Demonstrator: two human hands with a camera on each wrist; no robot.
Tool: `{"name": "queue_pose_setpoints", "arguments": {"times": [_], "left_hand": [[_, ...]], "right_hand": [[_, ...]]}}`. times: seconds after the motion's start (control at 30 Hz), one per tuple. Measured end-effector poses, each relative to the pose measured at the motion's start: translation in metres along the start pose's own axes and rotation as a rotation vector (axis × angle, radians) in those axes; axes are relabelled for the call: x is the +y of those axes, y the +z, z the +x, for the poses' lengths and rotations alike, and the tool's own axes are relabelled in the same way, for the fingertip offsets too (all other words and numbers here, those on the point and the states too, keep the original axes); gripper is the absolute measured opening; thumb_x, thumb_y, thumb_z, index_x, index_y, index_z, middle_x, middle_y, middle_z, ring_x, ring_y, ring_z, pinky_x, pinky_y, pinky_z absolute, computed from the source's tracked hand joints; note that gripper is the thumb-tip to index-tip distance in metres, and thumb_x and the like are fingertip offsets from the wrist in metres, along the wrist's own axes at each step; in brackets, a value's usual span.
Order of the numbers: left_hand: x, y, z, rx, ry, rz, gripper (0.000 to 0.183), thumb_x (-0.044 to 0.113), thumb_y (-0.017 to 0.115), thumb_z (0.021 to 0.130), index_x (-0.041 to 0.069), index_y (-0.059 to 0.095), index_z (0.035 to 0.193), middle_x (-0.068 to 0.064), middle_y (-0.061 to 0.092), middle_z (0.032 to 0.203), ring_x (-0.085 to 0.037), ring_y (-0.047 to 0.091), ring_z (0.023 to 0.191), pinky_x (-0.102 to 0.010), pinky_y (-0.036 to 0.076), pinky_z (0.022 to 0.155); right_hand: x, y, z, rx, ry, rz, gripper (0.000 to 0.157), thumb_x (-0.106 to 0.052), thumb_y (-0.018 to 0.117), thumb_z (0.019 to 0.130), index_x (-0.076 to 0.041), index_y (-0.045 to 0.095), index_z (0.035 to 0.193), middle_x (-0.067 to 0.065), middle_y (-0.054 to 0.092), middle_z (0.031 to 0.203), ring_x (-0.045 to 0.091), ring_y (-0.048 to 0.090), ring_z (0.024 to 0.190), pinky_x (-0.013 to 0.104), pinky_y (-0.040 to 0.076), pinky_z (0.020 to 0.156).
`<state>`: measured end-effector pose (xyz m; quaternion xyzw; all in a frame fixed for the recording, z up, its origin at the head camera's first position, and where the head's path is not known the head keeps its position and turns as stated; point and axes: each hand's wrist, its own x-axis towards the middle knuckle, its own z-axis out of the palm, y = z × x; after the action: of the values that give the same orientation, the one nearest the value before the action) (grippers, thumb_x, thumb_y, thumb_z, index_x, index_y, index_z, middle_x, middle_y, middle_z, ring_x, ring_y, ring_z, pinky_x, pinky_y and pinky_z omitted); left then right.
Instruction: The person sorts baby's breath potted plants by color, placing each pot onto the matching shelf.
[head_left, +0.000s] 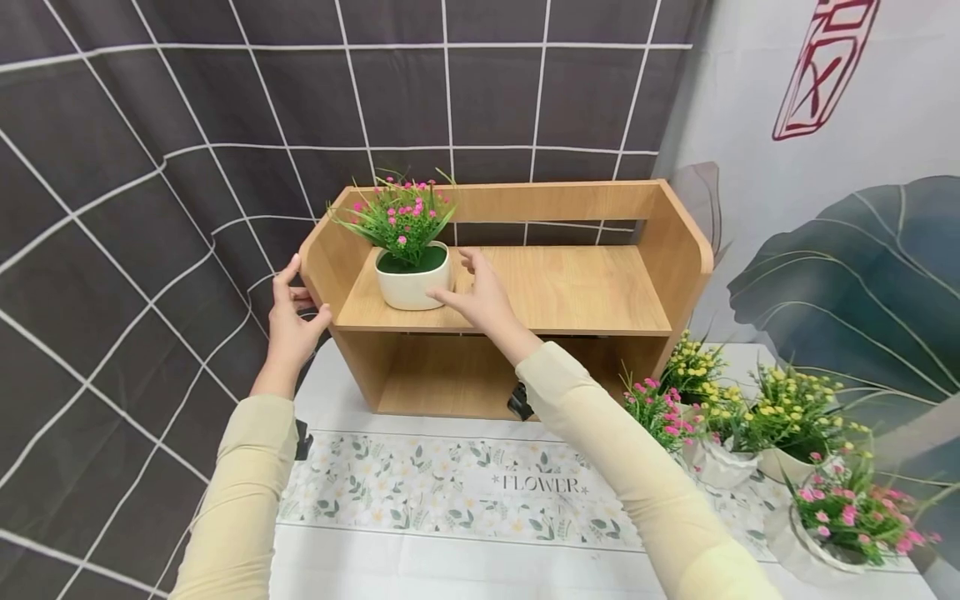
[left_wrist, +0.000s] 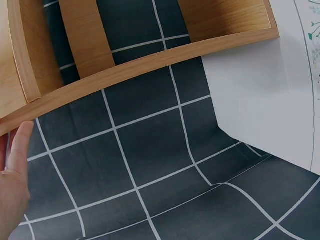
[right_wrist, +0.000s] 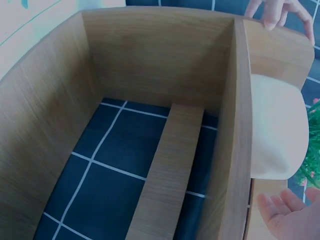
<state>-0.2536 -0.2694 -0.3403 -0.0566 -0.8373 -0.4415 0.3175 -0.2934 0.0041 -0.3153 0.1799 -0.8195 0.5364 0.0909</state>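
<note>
A white oval pot (head_left: 414, 287) with green grass and small pink flowers stands on the upper board of a wooden shelf (head_left: 558, 287), toward the left end. My right hand (head_left: 487, 298) is just right of the pot, thumb and fingers spread apart and holding nothing. In the right wrist view, the fingertips (right_wrist: 285, 202) of that hand are close beside the white pot (right_wrist: 279, 127). My left hand (head_left: 291, 327) touches the front edge of the shelf's left side panel with fingertips and thumb; the left wrist view shows its fingers (left_wrist: 21, 145) against the wooden edge.
Several potted flowers (head_left: 798, 417), pink and yellow, stand right of the shelf. A small black object (head_left: 519, 402) is at the lower compartment's front. A floral cloth strip marked FLOWER (head_left: 540, 483) covers the table front. Dark gridded curtain (head_left: 495, 100) hangs behind and left.
</note>
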Motion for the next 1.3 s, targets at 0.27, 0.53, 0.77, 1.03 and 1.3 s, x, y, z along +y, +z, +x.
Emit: {"name": "queue_pose_setpoints", "arguments": {"times": [0.27, 0.53, 0.77, 1.03, 1.3], "left_hand": [[0.000, 0.000, 0.000, -0.009, 0.003, 0.012, 0.076, -0.012, 0.055, 0.080, 0.017, 0.027, 0.144, -0.027, 0.053, 0.104, -0.041, 0.058, 0.096, -0.003, 0.037, 0.065], [0.002, 0.000, 0.001, -0.013, -0.005, 0.013, 0.076, -0.012, 0.055, 0.081, 0.017, 0.026, 0.145, -0.028, 0.053, 0.105, -0.041, 0.057, 0.097, -0.002, 0.036, 0.060], [0.004, 0.000, 0.002, -0.008, -0.013, 0.014, 0.076, -0.012, 0.055, 0.081, 0.018, 0.026, 0.145, -0.028, 0.052, 0.106, -0.041, 0.057, 0.098, -0.002, 0.036, 0.060], [0.005, 0.000, 0.002, -0.011, -0.022, 0.019, 0.076, -0.011, 0.055, 0.081, 0.017, 0.026, 0.145, -0.028, 0.052, 0.107, -0.041, 0.056, 0.100, -0.003, 0.036, 0.061], [0.006, 0.001, 0.000, -0.013, -0.041, 0.008, 0.077, -0.012, 0.054, 0.081, 0.018, 0.025, 0.146, -0.027, 0.051, 0.107, -0.040, 0.055, 0.100, -0.004, 0.036, 0.059]], "right_hand": [[0.000, -0.011, -0.017, -0.006, -0.015, 0.040, 0.074, -0.024, 0.077, 0.078, 0.003, 0.041, 0.137, 0.023, 0.046, 0.138, 0.031, 0.045, 0.128, 0.047, 0.043, 0.102], [0.004, -0.021, -0.036, 0.009, -0.035, 0.032, 0.069, -0.023, 0.076, 0.080, 0.002, 0.042, 0.135, 0.022, 0.049, 0.134, 0.031, 0.047, 0.123, 0.046, 0.045, 0.100], [0.008, -0.029, -0.056, 0.005, -0.018, 0.043, 0.070, -0.021, 0.078, 0.078, 0.003, 0.043, 0.134, 0.022, 0.051, 0.131, 0.029, 0.049, 0.122, 0.043, 0.044, 0.101], [0.021, -0.035, -0.078, 0.021, -0.079, 0.021, 0.066, -0.017, 0.078, 0.077, 0.006, 0.046, 0.130, 0.023, 0.055, 0.124, 0.032, 0.054, 0.117, 0.041, 0.045, 0.101], [0.025, -0.039, -0.102, 0.011, -0.119, -0.050, 0.067, -0.019, 0.081, 0.074, 0.004, 0.050, 0.128, 0.019, 0.060, 0.120, 0.030, 0.056, 0.114, 0.044, 0.047, 0.097]]}}
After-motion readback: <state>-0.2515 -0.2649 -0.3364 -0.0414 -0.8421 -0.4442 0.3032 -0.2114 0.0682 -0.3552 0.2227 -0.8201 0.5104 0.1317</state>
